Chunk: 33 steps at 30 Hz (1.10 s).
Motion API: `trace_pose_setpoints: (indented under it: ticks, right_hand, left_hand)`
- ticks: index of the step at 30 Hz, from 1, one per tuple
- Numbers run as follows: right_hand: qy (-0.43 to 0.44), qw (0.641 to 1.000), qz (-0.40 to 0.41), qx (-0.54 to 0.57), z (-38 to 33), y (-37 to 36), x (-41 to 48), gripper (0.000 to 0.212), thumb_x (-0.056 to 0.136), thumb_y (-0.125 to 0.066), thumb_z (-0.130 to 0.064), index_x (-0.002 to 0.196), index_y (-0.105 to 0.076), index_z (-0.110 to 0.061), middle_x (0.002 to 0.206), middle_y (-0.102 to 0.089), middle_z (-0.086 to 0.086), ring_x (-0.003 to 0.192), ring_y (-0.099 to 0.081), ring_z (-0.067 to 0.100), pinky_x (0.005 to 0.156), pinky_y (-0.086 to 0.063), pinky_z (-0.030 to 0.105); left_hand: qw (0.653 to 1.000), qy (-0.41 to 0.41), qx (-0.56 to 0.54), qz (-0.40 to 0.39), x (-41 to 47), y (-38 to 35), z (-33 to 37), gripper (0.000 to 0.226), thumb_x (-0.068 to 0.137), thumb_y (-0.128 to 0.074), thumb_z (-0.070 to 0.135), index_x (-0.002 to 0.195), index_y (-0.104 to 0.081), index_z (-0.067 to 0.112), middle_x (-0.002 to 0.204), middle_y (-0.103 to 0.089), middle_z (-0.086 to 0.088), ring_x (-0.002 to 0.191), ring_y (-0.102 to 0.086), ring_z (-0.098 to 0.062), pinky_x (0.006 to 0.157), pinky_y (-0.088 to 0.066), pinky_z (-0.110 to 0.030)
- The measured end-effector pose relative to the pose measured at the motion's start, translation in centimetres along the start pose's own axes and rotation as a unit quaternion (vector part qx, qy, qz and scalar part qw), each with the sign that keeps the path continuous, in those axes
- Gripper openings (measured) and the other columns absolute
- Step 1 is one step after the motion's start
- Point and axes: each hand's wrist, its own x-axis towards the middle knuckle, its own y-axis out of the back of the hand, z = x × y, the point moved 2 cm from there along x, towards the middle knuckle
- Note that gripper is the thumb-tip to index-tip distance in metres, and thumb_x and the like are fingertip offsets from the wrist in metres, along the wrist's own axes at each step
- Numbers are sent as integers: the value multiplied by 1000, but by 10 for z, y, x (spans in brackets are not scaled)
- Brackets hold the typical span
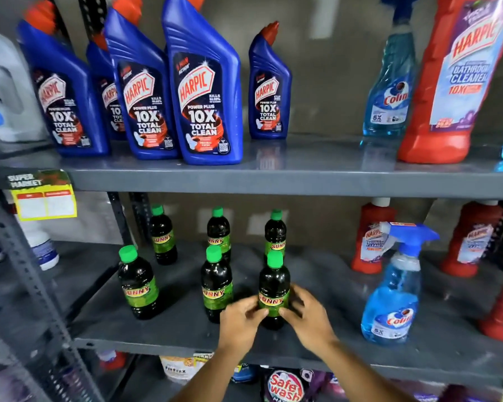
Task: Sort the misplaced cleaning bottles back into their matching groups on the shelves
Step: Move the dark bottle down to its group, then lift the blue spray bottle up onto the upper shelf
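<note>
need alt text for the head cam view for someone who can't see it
Both hands, left hand and right hand, grip the front right Sunny bottle, one of six dark green-capped bottles on the middle shelf. Blue Harpic bottles line the shelf above; a blue Colin spray bottle stands among red Harpic bottles at right.

The upper shelf (302, 181) carries five Harpic toilet-cleaner bottles (206, 91) in the upper left of the frame and, well apart at the upper right, a Colin spray bottle (389, 91) just left of a Harpic Bathroom Cleaner bottle (459, 82). On the lower shelf (172, 329), six Sunny bottles (217, 288) stand in two rows of three at centre frame, three in front and three behind. The left hand (238, 323) and right hand (308, 317) flank the front-right Sunny bottle (274, 288), touching it; a second Colin spray bottle (392, 294) stands at lower right, in front of further Harpic Bathroom Cleaner bottles (372, 239).
</note>
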Motion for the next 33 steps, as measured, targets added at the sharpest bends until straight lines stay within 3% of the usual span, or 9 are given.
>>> trace_pose_setpoints:
  ticks: [4,7,9,11,17,21,24,29,33]
  right_hand:
    - [7,999,48,-8,7,12,33,66,79,-73,-3,121,-55,-51,117,-66,-22,113,-61,-5,100,-47,20]
    - [29,996,78,-39,11,4,5,64,79,-73,-6,136,-50,-25,124,-60,-9,110,-59,-10,92,-45,8]
    - [49,991,119,-43,18,-6,-19,61,77,-75,-8,125,-55,-39,119,-62,-10,102,-65,-4,83,-48,6]
    - [56,971,234,-14,32,39,-43,62,73,-76,-1,111,-62,-49,107,-67,-5,91,-70,4,74,-52,10]
    - [102,917,382,-48,33,108,-58,60,75,-69,14,104,-63,-39,101,-66,-11,82,-67,8,72,-50,10]
    - [50,942,330,-28,26,151,-20,50,89,-62,-3,133,-50,-25,130,-56,-1,116,-56,8,97,-44,22]
    - [14,975,223,4,17,161,11,53,93,-54,5,142,-41,-11,139,-48,-2,126,-48,8,106,-38,28]
    - [3,990,134,-39,21,182,4,51,92,-54,6,122,-59,-34,110,-71,-27,107,-63,-8,85,-48,8]
    - [-6,985,165,-58,17,198,-10,60,89,-60,4,104,-65,-55,99,-69,-38,101,-64,-12,81,-48,6]
  left_hand:
    - [1000,9,18,-9,49,-24,-5,27,77,-76,16,104,-74,19,95,-78,4,90,-71,-8,86,-56,-33]
    - [991,95,-8,96,17,-16,-12,25,72,-82,23,95,-75,18,87,-79,0,85,-73,-12,85,-55,-30]
    - [981,115,-13,158,-14,-9,-24,30,67,-85,25,94,-77,15,85,-79,-5,83,-72,-11,87,-54,-24]
    - [991,62,7,119,-25,-48,2,34,64,-85,32,93,-79,16,81,-78,-4,72,-68,-3,74,-46,-6]
    - [998,-45,-37,3,-9,-83,27,35,81,-73,15,116,-70,18,115,-73,-4,101,-71,-16,89,-51,-24]
    - [994,-59,-34,-81,39,-112,53,42,92,-58,20,133,-54,11,131,-63,-8,119,-60,-12,104,-45,-31]
    - [992,-27,-24,-122,74,-128,62,49,91,-61,22,136,-49,7,138,-58,-12,125,-56,-20,107,-44,-37]
    - [984,-56,22,-169,71,-154,73,37,80,-71,20,117,-65,18,115,-73,-2,94,-65,3,85,-53,-22]
    - [983,-63,3,-172,55,-172,87,35,77,-74,15,110,-69,25,103,-77,4,89,-70,1,86,-59,-32]
